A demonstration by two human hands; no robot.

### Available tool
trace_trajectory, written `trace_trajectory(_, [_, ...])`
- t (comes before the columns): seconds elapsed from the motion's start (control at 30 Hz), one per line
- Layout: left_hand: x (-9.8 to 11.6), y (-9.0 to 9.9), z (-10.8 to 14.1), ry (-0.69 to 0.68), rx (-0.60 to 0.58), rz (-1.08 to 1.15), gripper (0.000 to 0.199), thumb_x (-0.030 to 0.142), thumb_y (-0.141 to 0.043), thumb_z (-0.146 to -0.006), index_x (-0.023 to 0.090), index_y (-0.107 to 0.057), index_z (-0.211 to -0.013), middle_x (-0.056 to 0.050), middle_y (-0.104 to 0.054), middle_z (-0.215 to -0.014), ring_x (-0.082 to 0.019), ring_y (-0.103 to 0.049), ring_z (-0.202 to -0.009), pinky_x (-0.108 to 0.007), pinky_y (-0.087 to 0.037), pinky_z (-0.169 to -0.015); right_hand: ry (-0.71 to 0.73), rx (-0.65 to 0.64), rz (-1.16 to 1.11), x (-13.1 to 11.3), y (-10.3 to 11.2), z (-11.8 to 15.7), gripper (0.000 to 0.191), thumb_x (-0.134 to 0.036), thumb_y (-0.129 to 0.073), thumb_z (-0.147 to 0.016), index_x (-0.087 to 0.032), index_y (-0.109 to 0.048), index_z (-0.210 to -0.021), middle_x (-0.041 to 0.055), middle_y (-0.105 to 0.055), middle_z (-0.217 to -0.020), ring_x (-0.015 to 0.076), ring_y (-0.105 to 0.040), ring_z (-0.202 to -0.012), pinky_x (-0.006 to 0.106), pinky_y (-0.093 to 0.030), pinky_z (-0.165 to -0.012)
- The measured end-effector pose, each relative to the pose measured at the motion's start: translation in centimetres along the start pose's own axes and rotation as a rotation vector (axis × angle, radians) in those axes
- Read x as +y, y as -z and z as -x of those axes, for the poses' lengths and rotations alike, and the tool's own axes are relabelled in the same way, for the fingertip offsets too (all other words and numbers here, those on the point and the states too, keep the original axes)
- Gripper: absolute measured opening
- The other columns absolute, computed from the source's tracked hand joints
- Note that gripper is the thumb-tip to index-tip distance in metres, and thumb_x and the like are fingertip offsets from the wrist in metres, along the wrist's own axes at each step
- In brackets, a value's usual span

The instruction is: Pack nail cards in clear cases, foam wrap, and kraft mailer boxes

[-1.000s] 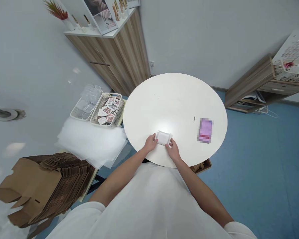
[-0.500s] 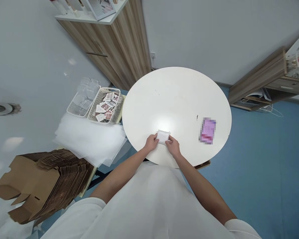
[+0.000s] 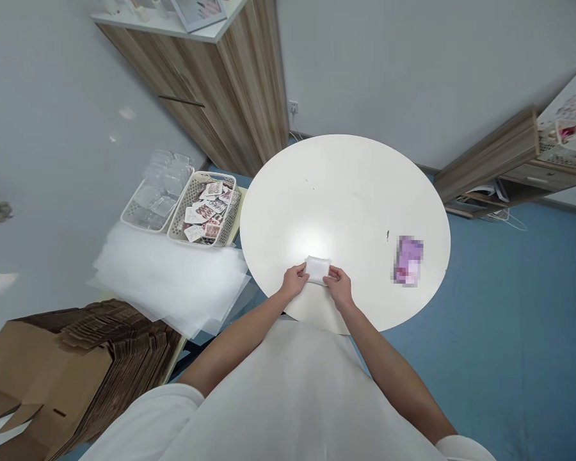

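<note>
A small white packet wrapped in foam sheet [image 3: 317, 269] is held near the front edge of the round white table [image 3: 350, 192]. My left hand [image 3: 295, 281] pinches its left side, and my right hand [image 3: 338, 285] grips the right side with thumb in front and fingers behind. What lies inside the wrapping is hidden. To the right on the tabletop is a pixelated purple item [image 3: 408, 261], its kind unclear.
Left of the table stand a basket of printed cards [image 3: 204, 208] and a basket of clear plastic boxes [image 3: 156, 192]. White foam sheets [image 3: 168, 269] lie before them, beside stacked flat cardboard boxes [image 3: 77, 365]. Wooden cabinets [image 3: 211, 83] stand behind.
The view has shifted slightly, so the table and hands appear a little lower and further right. Both hands keep their hold on the white packet.
</note>
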State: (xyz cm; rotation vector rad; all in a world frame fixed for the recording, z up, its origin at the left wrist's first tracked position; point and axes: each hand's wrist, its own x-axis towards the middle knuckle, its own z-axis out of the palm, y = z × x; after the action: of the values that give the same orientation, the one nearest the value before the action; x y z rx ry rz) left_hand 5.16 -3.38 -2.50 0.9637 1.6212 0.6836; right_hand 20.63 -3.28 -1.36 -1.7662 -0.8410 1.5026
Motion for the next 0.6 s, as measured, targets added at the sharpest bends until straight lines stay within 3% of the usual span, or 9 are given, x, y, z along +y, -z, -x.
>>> trace_trajectory(0.1, [-0.1, 1.8, -0.7, -0.037, 0.015, 0.062, 0.043, 0.016, -0.055, -0.072, 0.018, -0.054, -0.115, -0.006, -0.062, -0.107, -0.016, -0.059, -0.089, -0.032, -0.047, -0.082, 0.035, -0.013, 0.009, -1.1, -2.1, -0.4, 0.046, -0.024, -0.061, -0.06, -0.019, -0.054, -0.106, 0.0082, -0.06, -0.109, 0.0183, -0.062, -0.083, 0.034, -0.05, -0.074])
trace_trajectory(0.27, [0.3, 6.3, -2.8, -0.068, 0.189, 0.096, 0.048, 0.019, -0.06, -0.07, 0.016, -0.048, -0.116, -0.009, -0.061, -0.1, -0.015, -0.059, -0.085, -0.032, -0.048, -0.08, 0.066, -0.035, 0.013, -3.4, -7.2, -1.7, 0.045, -0.024, -0.06, -0.061, -0.02, -0.051, -0.105, 0.0075, -0.06, -0.108, 0.0164, -0.061, -0.082, 0.033, -0.049, -0.077])
trace_trajectory(0.47, [0.3, 12.4, -5.8, -0.104, 0.3, 0.061, 0.028, 0.018, -0.058, -0.07, 0.016, -0.056, -0.098, -0.007, -0.062, -0.097, -0.016, -0.058, -0.089, -0.03, -0.048, -0.078, 0.112, -0.041, 0.087, -5.1, -14.5, -3.7, 0.038, -0.026, -0.058, -0.063, -0.021, -0.046, -0.099, 0.0061, -0.059, -0.105, 0.015, -0.061, -0.079, 0.032, -0.047, -0.077])
trace_trajectory(0.6, [-0.1, 15.9, -8.1, -0.123, 0.324, 0.011, 0.027, 0.018, -0.056, -0.071, 0.016, -0.057, -0.098, -0.007, -0.063, -0.096, -0.017, -0.058, -0.087, -0.029, -0.048, -0.076, 0.147, -0.045, 0.125, -5.7, -18.9, -5.3, 0.034, -0.026, -0.056, -0.065, -0.021, -0.047, -0.098, 0.0061, -0.058, -0.106, 0.0152, -0.06, -0.08, 0.032, -0.046, -0.078])
